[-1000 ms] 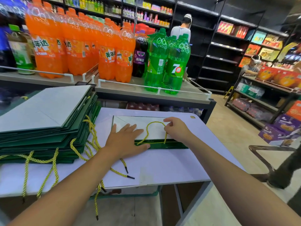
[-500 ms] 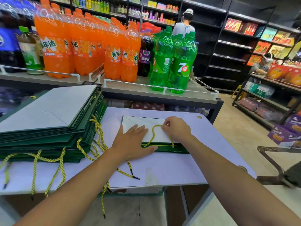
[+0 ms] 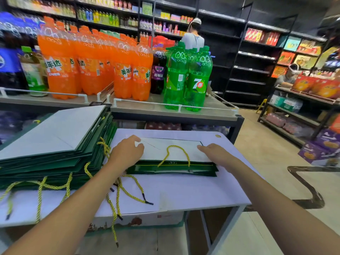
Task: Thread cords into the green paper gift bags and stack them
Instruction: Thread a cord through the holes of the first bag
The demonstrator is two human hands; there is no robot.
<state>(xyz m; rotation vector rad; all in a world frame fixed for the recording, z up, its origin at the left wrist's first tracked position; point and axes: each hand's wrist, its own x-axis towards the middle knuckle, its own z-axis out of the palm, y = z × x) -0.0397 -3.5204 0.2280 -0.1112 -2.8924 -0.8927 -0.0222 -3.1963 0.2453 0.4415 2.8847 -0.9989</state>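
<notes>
**Hands on the bag, loop in place**

Left hand [image 3: 127, 153] sits on the left end of the flat green paper gift bag [image 3: 174, 169]. Its fingers bend a little over the far corner. I cannot tell if they pinch the corner or only rest there. Right hand [image 3: 214, 153] lies on the right end with its fingers out straight. It presses down and holds nothing.

Between the two hands, a yellow cord loop [image 3: 174, 146] lies on the pale side of the bag. Both ends of the loop go down into the dark green edge near the person. The bag lies on the white table [image 3: 193, 192], just right of the big stack of bags [image 3: 55, 162].

I think this bag is ready to go on the stack. A few things could go wrong:

- The loose cords [image 3: 119, 184] lie under the left arm and hang off the front of the table. If the arm drags them, they could fall or get knotted.
- The loop could catch on a finger during the lift. Then it might pull out of its holes.
- The stack spreads out at its near side and many loops stick out there. A bag dropped on crooked could slide off or push others over.
- The table looks smooth, so a one-sided push could spin the bag.
</notes>
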